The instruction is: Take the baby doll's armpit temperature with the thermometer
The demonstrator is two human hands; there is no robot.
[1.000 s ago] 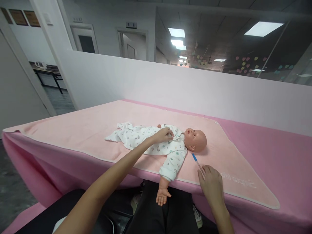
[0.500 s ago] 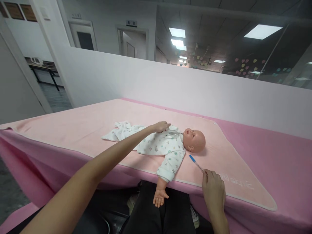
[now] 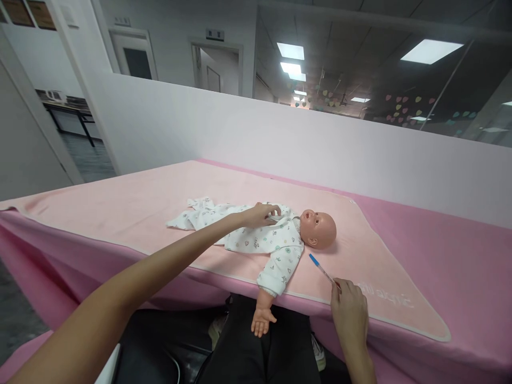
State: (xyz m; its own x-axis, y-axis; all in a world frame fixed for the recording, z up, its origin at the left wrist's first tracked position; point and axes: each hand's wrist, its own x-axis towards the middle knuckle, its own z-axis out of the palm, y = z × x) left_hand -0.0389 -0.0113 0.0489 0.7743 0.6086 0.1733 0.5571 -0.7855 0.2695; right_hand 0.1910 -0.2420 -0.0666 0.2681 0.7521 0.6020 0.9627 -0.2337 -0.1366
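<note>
Pink mat (image 3: 140, 205); left hand (image 3: 260, 215), flatter earlier, now curled over doll (image 3: 262, 242).

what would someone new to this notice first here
Likely the baby doll, face up on the pale pink mat, one arm past the near edge. Then the blue-tipped stick near its head, held in the right hand, and the left hand at the doll's chest.

Small-print white clothes (image 3: 256, 241), blue-tipped stick (image 3: 318, 264), peach blanket (image 3: 140, 208)
</note>
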